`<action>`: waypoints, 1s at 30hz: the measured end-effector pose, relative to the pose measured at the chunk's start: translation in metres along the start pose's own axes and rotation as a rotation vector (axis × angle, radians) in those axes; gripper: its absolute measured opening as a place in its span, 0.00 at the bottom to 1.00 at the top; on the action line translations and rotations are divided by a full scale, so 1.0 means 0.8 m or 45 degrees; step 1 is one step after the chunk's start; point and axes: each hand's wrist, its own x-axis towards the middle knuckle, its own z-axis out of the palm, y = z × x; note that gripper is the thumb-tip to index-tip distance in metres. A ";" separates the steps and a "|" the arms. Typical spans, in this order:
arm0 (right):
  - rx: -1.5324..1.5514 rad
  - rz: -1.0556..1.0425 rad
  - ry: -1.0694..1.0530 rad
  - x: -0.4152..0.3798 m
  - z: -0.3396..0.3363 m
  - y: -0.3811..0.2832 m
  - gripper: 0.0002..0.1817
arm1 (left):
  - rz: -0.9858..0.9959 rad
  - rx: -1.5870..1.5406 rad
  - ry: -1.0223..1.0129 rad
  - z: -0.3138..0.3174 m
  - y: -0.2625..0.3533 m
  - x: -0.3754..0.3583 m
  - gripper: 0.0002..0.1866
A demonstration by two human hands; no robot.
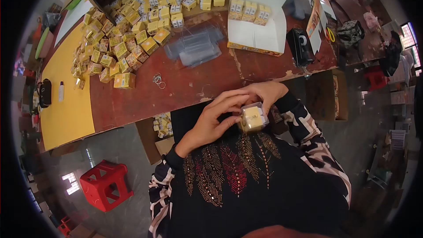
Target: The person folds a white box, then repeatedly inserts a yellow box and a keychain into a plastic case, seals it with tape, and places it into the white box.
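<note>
Both hands hold one clear plastic case (pixel 253 117) with small yellow boxes inside, close to my chest just below the table's edge. My left hand (pixel 213 120) grips it from the left with the fingers curled over its top. My right hand (pixel 265 92) covers its upper right side. A big heap of small yellow boxes (pixel 128 35) lies on the red-brown table (pixel 185 83) at upper left. Flat clear plastic sleeves (pixel 194 46) are stacked in the middle of the table.
A white carton (pixel 257 13) with a few yellow boxes stands open at top centre. A black tape dispenser (pixel 299 46) sits to its right. Rubber bands (pixel 158 80) lie near the heap. A red stool (pixel 105 185) and cardboard boxes (pixel 156 132) stand on the floor.
</note>
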 end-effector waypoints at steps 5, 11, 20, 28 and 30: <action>-0.306 -0.274 0.576 -0.041 0.016 -0.018 0.40 | 0.013 0.350 0.415 0.003 -0.019 0.011 0.22; -1.006 -0.730 1.502 -0.142 -0.056 -0.101 0.29 | 0.108 0.627 0.338 -0.027 -0.048 0.061 0.19; -1.635 -0.265 1.897 -0.188 -0.153 -0.129 0.25 | 0.333 1.232 0.022 -0.029 -0.109 0.143 0.29; -2.129 -0.055 1.947 -0.151 -0.188 -0.118 0.31 | 0.279 1.480 -0.040 -0.037 -0.150 0.163 0.32; -2.240 0.066 1.968 -0.140 -0.198 -0.108 0.32 | 0.270 1.466 -0.045 -0.036 -0.153 0.160 0.31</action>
